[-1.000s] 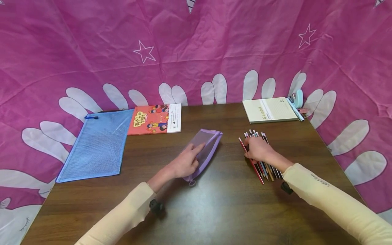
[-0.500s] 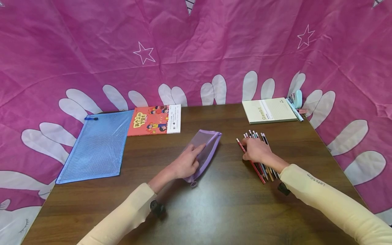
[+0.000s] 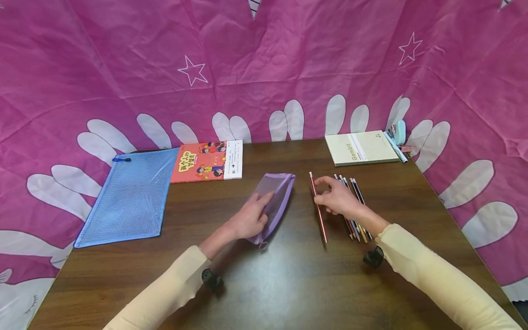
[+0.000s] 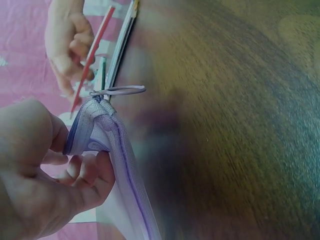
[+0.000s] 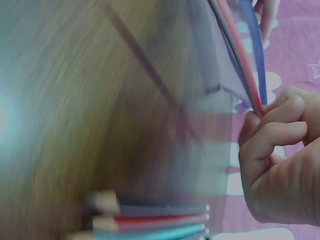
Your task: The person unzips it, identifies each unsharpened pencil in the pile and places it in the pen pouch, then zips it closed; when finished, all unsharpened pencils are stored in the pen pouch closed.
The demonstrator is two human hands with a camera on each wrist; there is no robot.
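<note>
A purple mesh zip pouch (image 3: pixel 284 197) lies slanted near the middle of the table. My left hand (image 3: pixel 249 220) holds it, its index finger extended along the top. In the left wrist view, thumb and fingers grip the zipped edge (image 4: pixel 120 150), close to a ring pull (image 4: pixel 127 90). Between thumb and fingertips, my right hand (image 3: pixel 340 199) pinches a red pencil (image 3: pixel 321 222), which points toward the table's front. Beneath and to the right of that hand, several more pencils (image 3: pixel 358 189) lie in a loose bundle, partly hidden by it.
At the left lies a blue mesh zip bag (image 3: pixel 128 197), beside a red picture book (image 3: pixel 202 162) at the back. A cream notebook (image 3: pixel 367 144) sits at the back right. Next to it are a light teal item (image 3: pixel 399 133) and other small stationery.
My right hand has drawn the red pencil away from the bundle and leftward, closer to the pouch. My left hand has stayed almost still on the pouch.
</note>
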